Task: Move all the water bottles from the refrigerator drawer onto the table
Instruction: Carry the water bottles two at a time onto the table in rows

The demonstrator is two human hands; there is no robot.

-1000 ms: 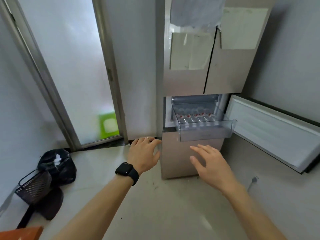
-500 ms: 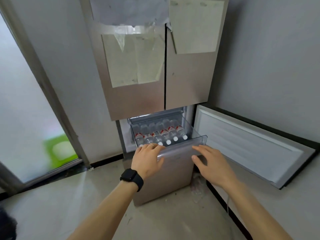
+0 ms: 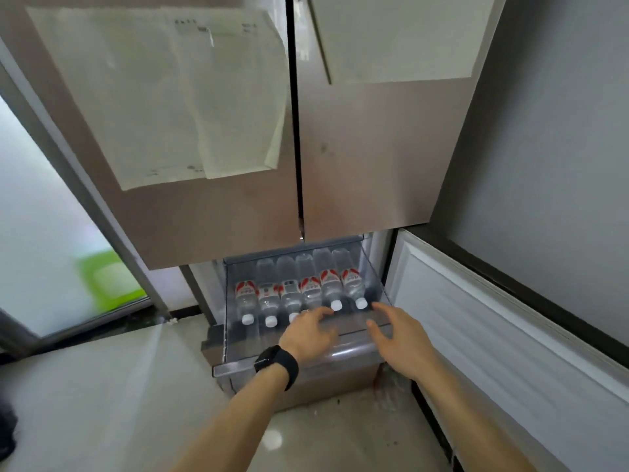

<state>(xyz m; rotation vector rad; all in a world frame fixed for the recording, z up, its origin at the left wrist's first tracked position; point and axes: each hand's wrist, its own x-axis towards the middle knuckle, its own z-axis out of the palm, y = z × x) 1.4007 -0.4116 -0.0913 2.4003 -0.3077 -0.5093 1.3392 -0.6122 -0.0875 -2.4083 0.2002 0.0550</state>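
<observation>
A clear plastic refrigerator drawer [image 3: 238, 345] is pulled out below the two upper doors. Several water bottles [image 3: 326, 284] with red and white labels and white caps lie side by side in it, caps toward me. My left hand [image 3: 311, 330], with a black watch on the wrist, reaches over the drawer's front edge, fingers spread above the middle bottles and holding nothing. My right hand [image 3: 396, 337] hovers open at the drawer's right front corner, just short of the rightmost bottle's cap [image 3: 361, 303].
The lower refrigerator door [image 3: 493, 321] stands swung open on the right, close to my right arm. Paper sheets [image 3: 170, 97] hang on the upper doors. A glass door with a metal frame [image 3: 102, 212] is at the left. The table is out of view.
I have come closer to the refrigerator. Both hands moved forward from the drawer's front rim to above the bottle caps.
</observation>
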